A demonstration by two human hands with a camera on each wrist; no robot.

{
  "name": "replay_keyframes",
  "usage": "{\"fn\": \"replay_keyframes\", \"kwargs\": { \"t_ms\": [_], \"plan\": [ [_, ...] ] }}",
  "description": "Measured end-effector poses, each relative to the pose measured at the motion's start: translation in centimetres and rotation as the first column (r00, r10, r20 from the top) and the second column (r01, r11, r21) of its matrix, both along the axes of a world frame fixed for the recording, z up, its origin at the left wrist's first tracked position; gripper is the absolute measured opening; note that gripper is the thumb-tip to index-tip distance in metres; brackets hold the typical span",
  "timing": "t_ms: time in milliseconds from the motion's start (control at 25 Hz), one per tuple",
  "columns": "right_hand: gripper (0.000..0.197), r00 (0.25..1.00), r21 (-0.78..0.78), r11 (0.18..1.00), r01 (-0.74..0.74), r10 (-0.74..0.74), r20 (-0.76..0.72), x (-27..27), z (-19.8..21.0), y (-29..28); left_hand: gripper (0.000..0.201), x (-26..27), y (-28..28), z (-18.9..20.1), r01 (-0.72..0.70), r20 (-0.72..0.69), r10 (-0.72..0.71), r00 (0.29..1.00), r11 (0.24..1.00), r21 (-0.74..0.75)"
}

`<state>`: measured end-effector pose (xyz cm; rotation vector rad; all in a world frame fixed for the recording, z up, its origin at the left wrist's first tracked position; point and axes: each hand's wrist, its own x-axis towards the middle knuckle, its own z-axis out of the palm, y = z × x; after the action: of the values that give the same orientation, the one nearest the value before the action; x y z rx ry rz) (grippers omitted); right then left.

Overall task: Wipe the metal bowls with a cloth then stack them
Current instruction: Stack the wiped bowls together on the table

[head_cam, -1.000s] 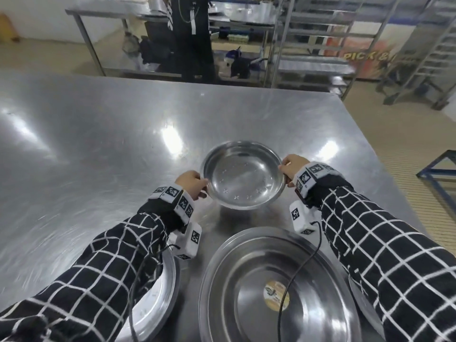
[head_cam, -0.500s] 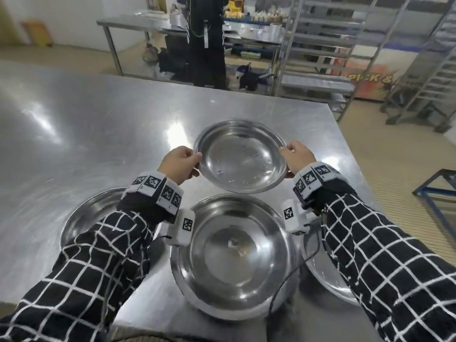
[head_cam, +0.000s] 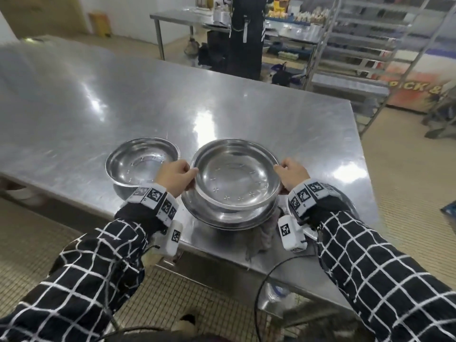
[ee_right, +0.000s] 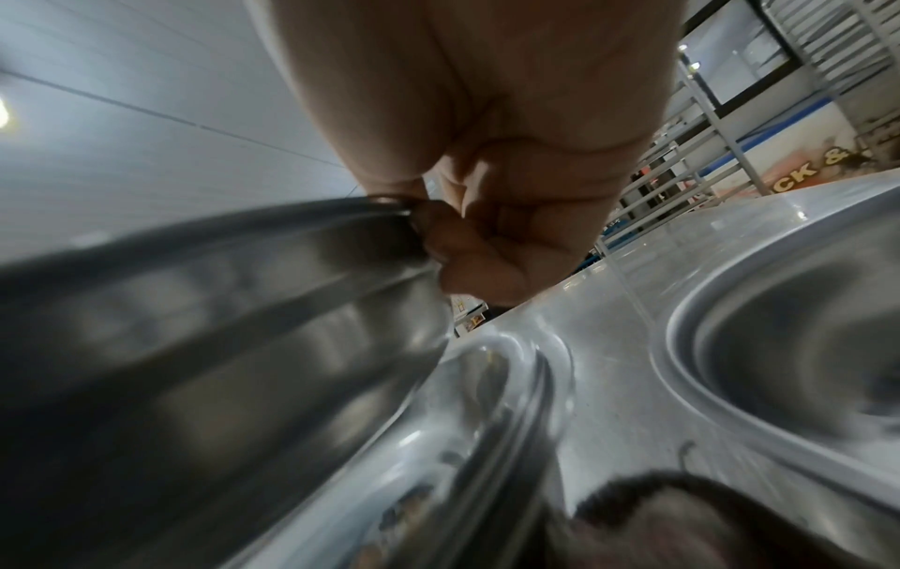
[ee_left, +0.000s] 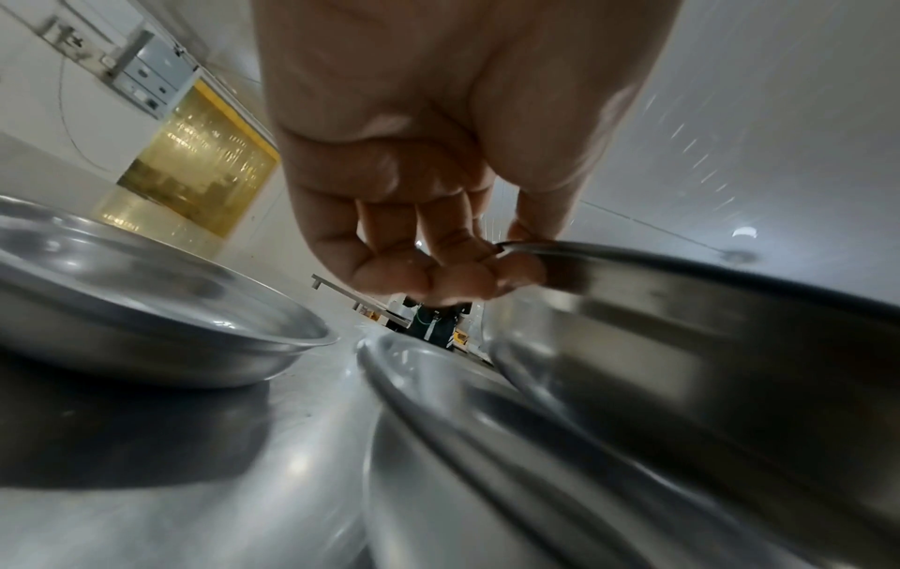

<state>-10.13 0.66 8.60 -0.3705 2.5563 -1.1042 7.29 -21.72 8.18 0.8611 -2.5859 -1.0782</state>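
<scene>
I hold a small metal bowl (head_cam: 234, 175) by its rim, my left hand (head_cam: 176, 177) pinching the left edge and my right hand (head_cam: 292, 175) pinching the right edge. It hangs just above a larger metal bowl (head_cam: 229, 219) near the table's front edge. The left wrist view shows my curled fingers (ee_left: 462, 281) on the small bowl's rim (ee_left: 633, 254); the right wrist view shows the same grip on the other side of the small bowl (ee_right: 243, 308). Another bowl (head_cam: 140, 164) sits to the left. A grey cloth (head_cam: 261, 239) lies under the larger bowl's right side.
A further bowl (head_cam: 345, 203) lies on the steel table (head_cam: 148, 102) at the right, mostly behind my right wrist. A person in dark clothes (head_cam: 246, 33) stands beyond the table's far edge. Metal racks (head_cam: 370, 45) stand at the back right.
Both hands have carried the small bowl from farther out on the table back toward me and lowered it over the larger bowl. My view has pulled back and swung left.
</scene>
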Motion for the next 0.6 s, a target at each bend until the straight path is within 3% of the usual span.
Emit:
{"fn": "replay_keyframes", "kwargs": {
  "t_ms": [160,320,600],
  "plan": [
    [0.022,0.991,0.213,0.971,-0.106,0.122,-0.061,1.6,-1.3,-0.3,0.032,2.0,0.0,-1.4,0.037,0.165,-0.012,0.986,0.988,-0.149],
    [0.021,0.96,0.361,0.925,-0.12,0.2,-0.194,2.3,-2.0,-0.7,0.033,2.1,0.1,-2.3,0.077,0.311,0.025,0.95,0.947,-0.313],
    [0.026,0.906,0.511,0.857,-0.067,0.267,-0.329,2.7,-2.8,-0.4,0.036,1.0,0.9,-2.1,0.131,0.427,0.058,0.903,0.907,-0.4]
  ]
}}
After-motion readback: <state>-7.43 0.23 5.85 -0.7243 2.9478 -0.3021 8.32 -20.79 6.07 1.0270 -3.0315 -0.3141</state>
